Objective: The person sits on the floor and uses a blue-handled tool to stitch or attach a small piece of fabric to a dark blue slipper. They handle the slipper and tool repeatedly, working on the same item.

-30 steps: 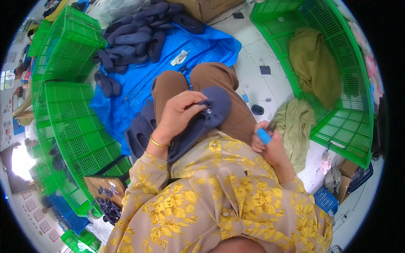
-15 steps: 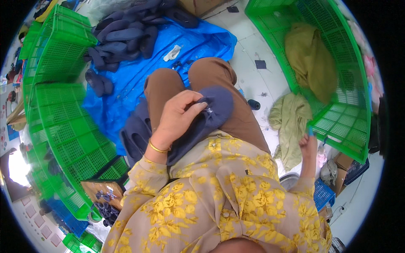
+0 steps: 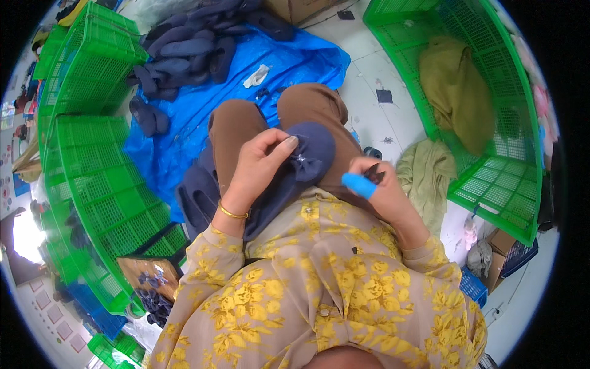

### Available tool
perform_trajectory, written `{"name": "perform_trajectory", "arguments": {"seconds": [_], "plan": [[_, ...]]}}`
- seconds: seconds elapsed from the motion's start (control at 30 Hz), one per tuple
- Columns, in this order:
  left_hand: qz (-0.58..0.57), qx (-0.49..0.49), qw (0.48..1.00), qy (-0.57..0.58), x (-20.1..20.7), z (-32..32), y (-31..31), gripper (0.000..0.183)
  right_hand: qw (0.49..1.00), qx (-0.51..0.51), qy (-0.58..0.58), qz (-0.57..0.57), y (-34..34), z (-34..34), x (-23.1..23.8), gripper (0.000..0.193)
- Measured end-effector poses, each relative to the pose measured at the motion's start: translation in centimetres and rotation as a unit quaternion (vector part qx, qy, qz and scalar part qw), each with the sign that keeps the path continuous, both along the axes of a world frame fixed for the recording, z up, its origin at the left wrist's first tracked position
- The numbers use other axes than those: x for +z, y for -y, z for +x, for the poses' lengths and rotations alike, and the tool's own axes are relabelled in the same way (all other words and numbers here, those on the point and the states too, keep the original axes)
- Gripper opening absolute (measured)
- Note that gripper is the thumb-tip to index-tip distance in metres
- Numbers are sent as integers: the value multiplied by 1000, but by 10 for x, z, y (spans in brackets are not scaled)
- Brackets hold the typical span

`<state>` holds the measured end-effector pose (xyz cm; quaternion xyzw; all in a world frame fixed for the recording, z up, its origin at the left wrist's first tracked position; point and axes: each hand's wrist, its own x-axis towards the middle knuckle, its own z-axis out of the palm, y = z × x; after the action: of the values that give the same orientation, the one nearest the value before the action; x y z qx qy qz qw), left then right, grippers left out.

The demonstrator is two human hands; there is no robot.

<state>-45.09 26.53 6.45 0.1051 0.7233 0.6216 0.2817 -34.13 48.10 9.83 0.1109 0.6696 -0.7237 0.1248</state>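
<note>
Navy shoe (image 3: 319, 146) on lap (image 3: 238, 126), slip risk

Left hand (image 3: 258, 166) pinches it near the bow (image 3: 302, 162); weak hold could let it slide off. Right hand (image 3: 386, 189) curls round a small dark tool (image 3: 374, 174), apart from shoe; careless tip could nick fabric. Room: green crates (image 3: 92, 147), dark shoe pile (image 3: 190, 49) on blue sheet (image 3: 310, 58), white tiled floor (image 3: 364, 52), right-hand green crate (image 3: 396, 43).

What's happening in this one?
A person has a navy shoe across the lap. The left hand pinches it close to the gathered bow on its front. The right hand, with a blue covering on one digit, is apart from the shoe and holds a small dark object, too unclear to identify. Beyond the knees, a heap of navy shoes lies on a blue sheet.
</note>
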Motion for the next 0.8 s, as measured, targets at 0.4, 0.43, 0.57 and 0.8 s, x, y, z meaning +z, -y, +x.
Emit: {"name": "perform_trajectory", "arguments": {"seconds": [0.4, 0.43, 0.57, 0.8], "plan": [[18, 112, 993, -6, -15, 16, -13, 8, 887, -111, -5, -447, 31, -26, -22, 37], [17, 114, 993, -11, -13, 18, -12, 7, 894, -107, -7, -436, 29, -22, -21, 36], [-25, 40, 978, -204, 7, 22, -9, 5, 874, -109, 44, -472, 24, -14, -30, 35], [-30, -137, 861, -488, 21, 41, 1, 20, 867, -97, 39, -487, 20, -12, -44, 34]]}}
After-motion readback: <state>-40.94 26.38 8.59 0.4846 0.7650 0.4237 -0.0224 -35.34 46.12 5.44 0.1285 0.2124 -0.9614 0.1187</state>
